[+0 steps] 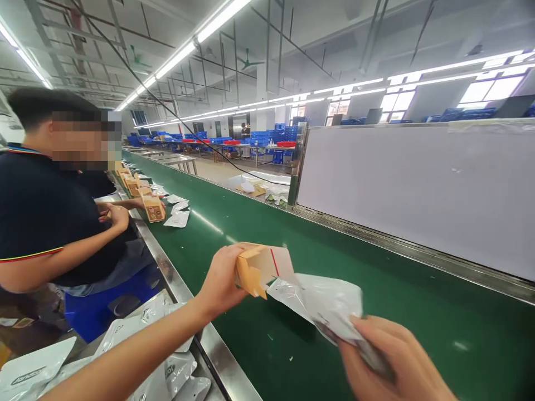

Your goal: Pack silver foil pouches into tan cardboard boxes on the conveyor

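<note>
- Conveyor belt (376, 312): green and bare under my hands, which work just above it.
- Bag (330, 306): I pinch its near end in my right hand (388, 362); its tip touches the box's open mouth, not yet inside, as I judge.
- Box (261, 267): my left hand (221, 281) grips it tilted; contents hidden.
- Spare bags (167, 367): heaped at the belt's left edge.

green conveyor belt (376, 289) w/ white panel (418, 189) behind; co-worker (45, 206) at left, silver pouches (33, 367) near edge, blue crates (276, 136) far back.
</note>
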A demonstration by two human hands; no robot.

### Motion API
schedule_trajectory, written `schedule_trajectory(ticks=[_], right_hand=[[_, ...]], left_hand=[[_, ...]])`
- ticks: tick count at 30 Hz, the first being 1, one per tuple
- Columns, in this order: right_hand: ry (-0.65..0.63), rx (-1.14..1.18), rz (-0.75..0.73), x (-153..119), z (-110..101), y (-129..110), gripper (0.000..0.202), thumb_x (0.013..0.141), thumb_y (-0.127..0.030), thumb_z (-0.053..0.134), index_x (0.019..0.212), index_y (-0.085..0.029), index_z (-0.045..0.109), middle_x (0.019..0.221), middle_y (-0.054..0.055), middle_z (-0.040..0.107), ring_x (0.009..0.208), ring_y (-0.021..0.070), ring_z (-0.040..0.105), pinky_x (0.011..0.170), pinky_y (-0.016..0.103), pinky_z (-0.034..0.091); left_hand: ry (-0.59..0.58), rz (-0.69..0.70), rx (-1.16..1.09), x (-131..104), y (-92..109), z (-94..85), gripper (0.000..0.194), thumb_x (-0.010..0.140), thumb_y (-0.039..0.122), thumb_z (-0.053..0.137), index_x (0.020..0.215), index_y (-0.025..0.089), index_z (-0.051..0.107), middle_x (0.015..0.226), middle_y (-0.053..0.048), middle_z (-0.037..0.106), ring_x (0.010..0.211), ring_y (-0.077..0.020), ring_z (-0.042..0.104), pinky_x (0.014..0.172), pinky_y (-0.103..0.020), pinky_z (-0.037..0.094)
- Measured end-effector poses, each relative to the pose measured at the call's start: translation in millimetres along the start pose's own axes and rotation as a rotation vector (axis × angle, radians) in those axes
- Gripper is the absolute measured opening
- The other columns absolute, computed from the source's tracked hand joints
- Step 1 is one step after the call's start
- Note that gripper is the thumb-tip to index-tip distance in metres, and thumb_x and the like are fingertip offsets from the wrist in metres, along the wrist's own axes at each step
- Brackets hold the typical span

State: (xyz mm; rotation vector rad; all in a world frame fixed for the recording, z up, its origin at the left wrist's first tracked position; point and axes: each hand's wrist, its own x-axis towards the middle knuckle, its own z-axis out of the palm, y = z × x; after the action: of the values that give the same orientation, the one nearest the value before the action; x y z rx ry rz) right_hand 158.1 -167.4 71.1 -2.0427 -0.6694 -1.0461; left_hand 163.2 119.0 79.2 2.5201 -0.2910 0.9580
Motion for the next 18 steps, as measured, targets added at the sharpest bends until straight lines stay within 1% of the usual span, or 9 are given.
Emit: schedule_trajectory(ticks=[2, 4, 5, 7, 9, 11, 13, 15, 18], right_hand=[[0.075, 0.049, -0.191, 15, 18, -28, 0.030, 0.076, 0.000, 0.057, 0.094, -0.024, 0.056, 0.077, 0.002, 0.060, 0.069, 0.0160, 0.059, 0.065, 0.029, 0.052], [0.034, 0.107, -0.278, 20, 26, -42, 0.029, 0.079, 0.002, 0.049, 0.095, -0.021, 0.057, 0.077, 0.002, 0.063, 0.070, 0.0144, 0.060, 0.066, 0.025, 0.052], [-0.051, 0.146, -0.267, 19, 27, -44, 0.031, 0.079, 0.001, 0.047, 0.099, -0.020, 0.057, 0.083, 0.004, 0.065, 0.076, 0.0149, 0.061, 0.070, 0.025, 0.053], [-0.315, 0.244, -0.203, 13, 24, -42, 0.040, 0.076, -0.008, 0.053, 0.115, -0.017, 0.054, 0.103, 0.008, 0.065, 0.096, 0.0196, 0.062, 0.082, 0.029, 0.054], [-0.590, 0.353, -0.163, 4, 18, -36, 0.061, 0.069, -0.025, 0.064, 0.126, -0.013, 0.047, 0.120, 0.014, 0.058, 0.112, 0.0281, 0.055, 0.093, 0.039, 0.050], [-0.737, 0.408, -0.106, -3, 9, -29, 0.071, 0.067, -0.037, 0.069, 0.128, -0.012, 0.045, 0.125, 0.016, 0.054, 0.117, 0.0330, 0.051, 0.096, 0.046, 0.047], [-0.708, 0.415, 0.014, -6, -3, -20, 0.049, 0.080, -0.037, 0.060, 0.124, -0.018, 0.050, 0.121, 0.013, 0.058, 0.111, 0.0281, 0.056, 0.093, 0.041, 0.050], [-0.585, 0.375, 0.149, -5, -22, -7, 0.034, 0.090, -0.032, 0.048, 0.122, -0.023, 0.051, 0.115, 0.008, 0.062, 0.104, 0.0214, 0.061, 0.089, 0.032, 0.053], [-0.399, 0.184, 0.144, -5, -66, 27, 0.028, 0.088, -0.035, 0.052, 0.113, -0.025, 0.057, 0.108, 0.005, 0.065, 0.093, 0.0184, 0.065, 0.077, 0.023, 0.056]], left_hand=[[0.057, 0.147, -0.005, -7, 31, 5.2, 0.062, 0.069, 0.028, 0.069, 0.121, 0.020, 0.036, 0.120, -0.013, 0.054, 0.115, -0.0280, 0.051, 0.098, -0.047, 0.042], [0.097, 0.254, 0.035, -11, 51, 10.0, 0.056, 0.071, 0.020, 0.062, 0.121, 0.018, 0.036, 0.117, -0.015, 0.056, 0.114, -0.0281, 0.052, 0.098, -0.050, 0.042], [0.093, 0.314, 0.053, -12, 58, 12.2, 0.054, 0.072, 0.017, 0.059, 0.121, 0.017, 0.037, 0.116, -0.015, 0.056, 0.113, -0.0281, 0.053, 0.098, -0.051, 0.042], [0.044, 0.406, 0.057, -13, 69, 17.0, 0.052, 0.071, 0.015, 0.054, 0.120, 0.015, 0.038, 0.114, -0.016, 0.058, 0.112, -0.0281, 0.053, 0.097, -0.050, 0.043], [0.005, 0.431, 0.016, -13, 80, 23.0, 0.053, 0.067, 0.014, 0.053, 0.119, 0.013, 0.039, 0.111, -0.016, 0.059, 0.108, -0.0282, 0.055, 0.095, -0.049, 0.045], [-0.006, 0.408, -0.030, -12, 92, 30.3, 0.053, 0.064, 0.012, 0.051, 0.116, 0.014, 0.040, 0.107, -0.014, 0.061, 0.102, -0.0280, 0.057, 0.092, -0.049, 0.047], [-0.041, 0.382, -0.086, -11, 108, 37.6, 0.054, 0.062, 0.014, 0.050, 0.115, 0.015, 0.040, 0.104, -0.013, 0.061, 0.098, -0.0282, 0.059, 0.089, -0.050, 0.048], [-0.131, 0.352, -0.148, -10, 127, 43.3, 0.058, 0.066, 0.019, 0.055, 0.121, 0.016, 0.036, 0.108, -0.013, 0.061, 0.100, -0.0283, 0.059, 0.088, -0.049, 0.050], [-0.265, 0.314, -0.154, -9, 164, 50.4, 0.092, 0.064, 0.039, 0.071, 0.136, 0.012, 0.020, 0.127, -0.022, 0.051, 0.117, -0.0365, 0.050, 0.094, -0.058, 0.045]])
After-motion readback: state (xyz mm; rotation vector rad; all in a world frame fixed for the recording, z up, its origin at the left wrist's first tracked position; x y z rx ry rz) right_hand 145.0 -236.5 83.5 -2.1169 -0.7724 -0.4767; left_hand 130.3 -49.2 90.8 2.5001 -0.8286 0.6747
